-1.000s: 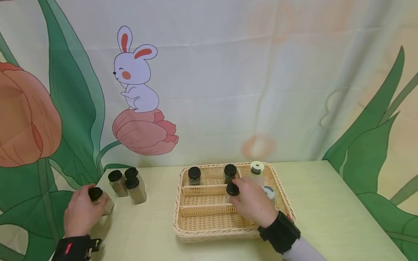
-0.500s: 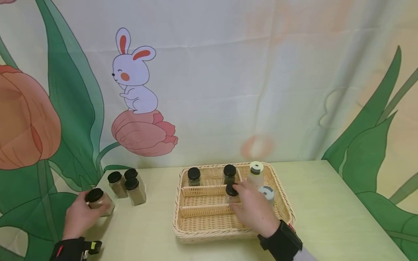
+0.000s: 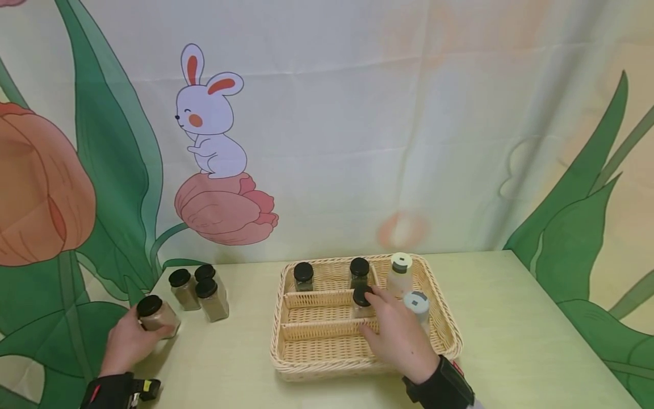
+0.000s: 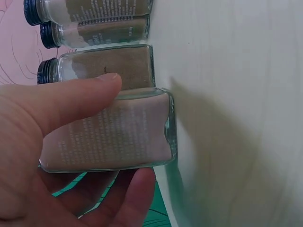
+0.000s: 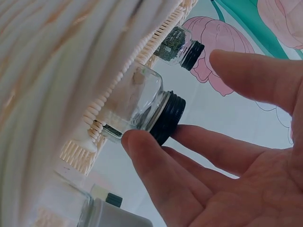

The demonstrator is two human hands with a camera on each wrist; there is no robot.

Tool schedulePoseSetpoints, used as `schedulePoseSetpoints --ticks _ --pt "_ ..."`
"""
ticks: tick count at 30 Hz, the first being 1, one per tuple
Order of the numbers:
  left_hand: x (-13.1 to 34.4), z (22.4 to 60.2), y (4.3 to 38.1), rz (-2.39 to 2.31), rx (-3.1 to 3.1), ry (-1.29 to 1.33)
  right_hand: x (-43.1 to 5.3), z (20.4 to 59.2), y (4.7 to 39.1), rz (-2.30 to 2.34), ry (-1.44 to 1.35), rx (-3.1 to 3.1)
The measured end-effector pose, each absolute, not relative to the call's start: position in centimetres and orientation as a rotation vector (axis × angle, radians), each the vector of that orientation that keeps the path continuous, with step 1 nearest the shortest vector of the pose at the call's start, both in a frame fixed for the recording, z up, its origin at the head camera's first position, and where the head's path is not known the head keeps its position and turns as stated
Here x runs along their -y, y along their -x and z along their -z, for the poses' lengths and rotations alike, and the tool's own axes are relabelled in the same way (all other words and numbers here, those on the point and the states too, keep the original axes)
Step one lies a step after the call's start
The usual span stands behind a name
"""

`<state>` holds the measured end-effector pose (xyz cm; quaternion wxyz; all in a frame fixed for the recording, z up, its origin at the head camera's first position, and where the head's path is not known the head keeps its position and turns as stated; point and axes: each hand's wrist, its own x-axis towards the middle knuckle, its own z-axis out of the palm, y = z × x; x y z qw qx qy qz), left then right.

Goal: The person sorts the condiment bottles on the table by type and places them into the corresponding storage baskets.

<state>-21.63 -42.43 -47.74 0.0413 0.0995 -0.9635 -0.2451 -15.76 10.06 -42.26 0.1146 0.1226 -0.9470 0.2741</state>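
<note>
In the head view my left hand (image 3: 128, 345) is at the table's left edge, holding a glass spice jar (image 3: 158, 320) with a black lid. The left wrist view shows pinkish powder inside this spice jar (image 4: 111, 135), with the thumb on one side and fingers on the other. My right hand (image 3: 401, 335) is over the basket, beside a black-lidded spice jar (image 3: 363, 304) in the middle compartment. Seen from the right wrist, fingers touch this spice jar (image 5: 137, 99) near its lid (image 5: 169, 118), while the thumb (image 5: 251, 75) stands apart from it.
The wicker basket (image 3: 327, 369) has divided compartments. Two dark-lidded jars stand in its back row, one jar (image 3: 304, 277) at left. A pale-capped bottle (image 3: 401, 275) and a grey-capped container (image 3: 418, 307) are at right. Several spice jars (image 3: 212, 301) cluster on the table's left.
My right hand has loosened from the jar in the middle compartment and shifted slightly down. The left hand's grip has moved a little, and its jar stays near the same spot.
</note>
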Motion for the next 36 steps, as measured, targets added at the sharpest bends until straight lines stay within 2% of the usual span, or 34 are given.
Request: schedulePoseSetpoints --ticks 26,36 --pt "42.1 47.5 21.4 0.747 2.914 -0.313 -10.2 42.5 15.7 -0.809 -0.356 2.771" --pt "40.9 46.1 20.9 0.727 2.842 -0.276 -10.3 42.4 15.6 -0.821 -0.344 2.771"
